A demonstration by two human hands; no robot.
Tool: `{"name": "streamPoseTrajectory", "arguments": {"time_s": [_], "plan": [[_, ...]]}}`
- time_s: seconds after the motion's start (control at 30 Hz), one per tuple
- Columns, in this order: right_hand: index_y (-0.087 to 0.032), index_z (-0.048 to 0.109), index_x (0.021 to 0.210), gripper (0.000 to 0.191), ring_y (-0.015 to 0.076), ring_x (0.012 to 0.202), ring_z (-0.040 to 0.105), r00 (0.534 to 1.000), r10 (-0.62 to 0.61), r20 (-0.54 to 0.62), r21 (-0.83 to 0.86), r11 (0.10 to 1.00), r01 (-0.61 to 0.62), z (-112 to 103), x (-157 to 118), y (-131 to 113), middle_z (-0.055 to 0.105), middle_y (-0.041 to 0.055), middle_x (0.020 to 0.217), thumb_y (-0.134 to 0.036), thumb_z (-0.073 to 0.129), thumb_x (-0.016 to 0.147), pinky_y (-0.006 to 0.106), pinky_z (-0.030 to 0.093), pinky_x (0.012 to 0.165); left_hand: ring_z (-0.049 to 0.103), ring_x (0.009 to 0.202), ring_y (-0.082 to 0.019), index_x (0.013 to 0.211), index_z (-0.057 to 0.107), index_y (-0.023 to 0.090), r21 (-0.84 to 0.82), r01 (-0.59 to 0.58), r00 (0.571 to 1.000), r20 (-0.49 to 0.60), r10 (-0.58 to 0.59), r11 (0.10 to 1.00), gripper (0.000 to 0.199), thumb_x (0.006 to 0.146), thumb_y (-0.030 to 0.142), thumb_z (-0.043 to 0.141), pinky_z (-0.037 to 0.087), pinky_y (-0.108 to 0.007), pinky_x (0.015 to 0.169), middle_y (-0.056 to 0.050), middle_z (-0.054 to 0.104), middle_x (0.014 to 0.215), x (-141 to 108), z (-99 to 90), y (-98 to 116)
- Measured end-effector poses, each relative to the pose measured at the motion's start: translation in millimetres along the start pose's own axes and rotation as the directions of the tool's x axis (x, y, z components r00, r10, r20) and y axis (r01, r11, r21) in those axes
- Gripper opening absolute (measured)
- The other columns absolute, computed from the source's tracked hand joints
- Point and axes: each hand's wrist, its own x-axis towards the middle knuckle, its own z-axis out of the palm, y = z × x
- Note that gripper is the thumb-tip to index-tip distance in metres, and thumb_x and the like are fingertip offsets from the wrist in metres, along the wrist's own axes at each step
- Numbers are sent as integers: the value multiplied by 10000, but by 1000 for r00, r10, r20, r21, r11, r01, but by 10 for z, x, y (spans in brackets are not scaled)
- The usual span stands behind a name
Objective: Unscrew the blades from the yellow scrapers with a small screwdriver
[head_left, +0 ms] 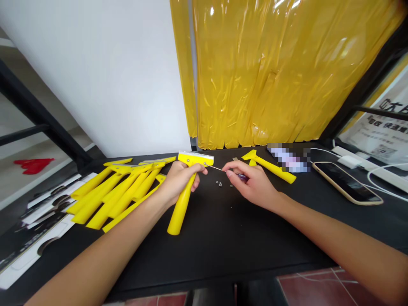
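Note:
My left hand [180, 182] grips the handle of a yellow plastic scraper [182, 204], whose blade head [195, 159] stands up at the far end. My right hand [251, 185] pinches a thin screwdriver [219, 169] with a dark handle mostly hidden in the fingers. The screwdriver's metal shaft reaches left, its tip at the scraper head. A few small metal screws [219, 184] lie on the black table [223, 242] just below the gap between my hands. Another yellow scraper [270, 166] lies behind my right hand.
A heap of yellow scrapers [119, 195] lies left of my left hand, beside white packaged strips [44, 216]. On the right are a smartphone [346, 182] and a white power strip [366, 163] with cables. A yellow plastic curtain [270, 72] hangs behind the table.

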Motion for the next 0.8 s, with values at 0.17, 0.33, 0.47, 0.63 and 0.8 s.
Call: {"name": "streamPoseTrajectory", "arguments": {"time_s": [0.17, 0.33, 0.47, 0.63, 0.8], "plan": [[-201, 635, 1067, 165, 96, 510, 367, 1000, 22, -1, 34, 999, -22, -1, 14, -6, 451, -79, 581, -305, 526, 999, 256, 318, 537, 451, 355, -99, 740, 684, 141, 102, -65, 998, -17, 68, 993, 172, 827, 278, 627, 370, -226, 438, 30, 517, 403, -56, 27, 71], [-194, 637, 1083, 231, 104, 516, 374, 988, 135, 75, 63, 988, -140, -23, 47, -28, 462, -76, 575, -367, 505, 1008, 263, 308, 542, 498, 368, -123, 623, 644, 157, 401, -113, 985, -78, 157, 909, 272, 830, 333, 625, 397, -244, 438, 14, 542, 417, -113, 19, 111], [-186, 629, 749, 507, 110, 547, 447, 922, 269, 280, 61, 953, -296, -38, 55, -53, 489, -37, 578, -487, 353, 1050, 259, 334, 560, 514, 435, -116, 562, 566, 177, 666, -218, 922, -99, 375, 714, 310, 829, 322, 621, 367, -233, 463, 12, 568, 477, -161, 42, 121], [-186, 538, 711, 487, 128, 538, 464, 956, 197, 220, -303, 945, -125, 18, 2, -44, 538, -4, 593, -443, 317, 1059, 282, 258, 553, 533, 441, -122, 716, 636, 175, 727, -234, 924, -39, 380, 645, 205, 850, 327, 607, 370, -227, 466, 30, 582, 499, -183, 81, 119], [-170, 631, 763, 472, 146, 469, 472, 992, -14, 127, -725, 681, 103, 117, -77, -37, 627, 40, 571, -399, 346, 1062, 326, 143, 539, 537, 345, -155, 685, 635, 154, 523, -27, 991, -100, 94, 852, 304, 868, 388, 567, 414, -252, 410, 1, 564, 407, -170, 86, 100]]}}
